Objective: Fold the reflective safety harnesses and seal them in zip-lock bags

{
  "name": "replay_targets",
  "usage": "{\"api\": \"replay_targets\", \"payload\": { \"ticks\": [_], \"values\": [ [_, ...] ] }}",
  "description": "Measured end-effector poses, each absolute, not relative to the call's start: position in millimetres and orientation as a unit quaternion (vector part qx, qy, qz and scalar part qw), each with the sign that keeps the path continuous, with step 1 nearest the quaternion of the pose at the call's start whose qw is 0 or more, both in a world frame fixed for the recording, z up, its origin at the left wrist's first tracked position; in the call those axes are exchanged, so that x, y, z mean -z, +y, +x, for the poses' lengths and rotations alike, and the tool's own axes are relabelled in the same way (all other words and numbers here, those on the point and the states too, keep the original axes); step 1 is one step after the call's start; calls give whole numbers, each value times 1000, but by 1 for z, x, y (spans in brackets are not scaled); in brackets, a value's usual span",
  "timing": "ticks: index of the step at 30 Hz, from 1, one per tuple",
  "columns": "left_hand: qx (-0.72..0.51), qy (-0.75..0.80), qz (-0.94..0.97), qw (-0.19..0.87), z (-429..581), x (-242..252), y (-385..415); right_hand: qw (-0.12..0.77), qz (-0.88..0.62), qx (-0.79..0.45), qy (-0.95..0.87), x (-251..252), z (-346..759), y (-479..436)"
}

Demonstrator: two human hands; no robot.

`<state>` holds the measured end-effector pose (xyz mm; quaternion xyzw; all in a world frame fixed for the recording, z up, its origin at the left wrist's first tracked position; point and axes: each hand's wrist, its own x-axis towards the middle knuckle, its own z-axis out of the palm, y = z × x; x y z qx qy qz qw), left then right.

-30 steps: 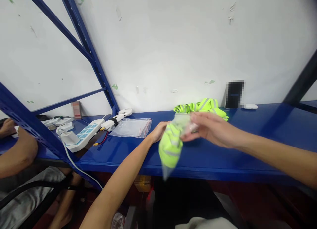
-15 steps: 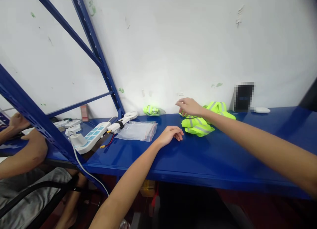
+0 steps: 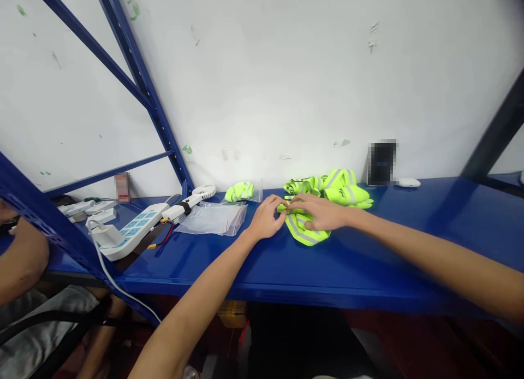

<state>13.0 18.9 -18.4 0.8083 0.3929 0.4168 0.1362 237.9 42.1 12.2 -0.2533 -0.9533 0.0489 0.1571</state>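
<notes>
On the blue table lies a neon-yellow reflective strap (image 3: 305,234) with grey stripes, loosely bunched. My left hand (image 3: 268,219) is at its left edge, thumb and fingers closed on the fabric. From the right, my right hand (image 3: 321,211) reaches over the same strap, its curled fingers gripping the upper left part near my left fingertips. The fingertips of both hands nearly meet and partly hide the fabric. Just behind, more neon-yellow reflective straps (image 3: 347,195) lie in a heap.
Clear plastic bags (image 3: 213,218) lie left of my hands, beside a white handheld fan (image 3: 186,205) and a power strip (image 3: 135,231). A bagged yellow bundle (image 3: 239,191) sits by the wall. Blue shelf posts (image 3: 143,89) and another person's arm (image 3: 24,259) are at left.
My right hand has come down and toward me onto the front strap, drawing it nearer and leftward. My left hand has closed on its edge. The view has shifted slightly right.
</notes>
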Motion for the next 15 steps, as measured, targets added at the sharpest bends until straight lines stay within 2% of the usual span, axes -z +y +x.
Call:
{"api": "replay_targets", "payload": {
  "ticks": [2,5,8,15],
  "values": [
    [-391,382,835,70,10,20,21,205,-267,-44,-941,-3,232,45],
    [-361,386,846,73,3,26,27,284,-329,-66,-898,11,225,54],
    [-352,384,850,82,1,30,32,281,-360,-105,-884,21,224,60],
    [-393,384,825,134,2,26,23,279,-342,-98,-892,11,232,49]
  ]
}}
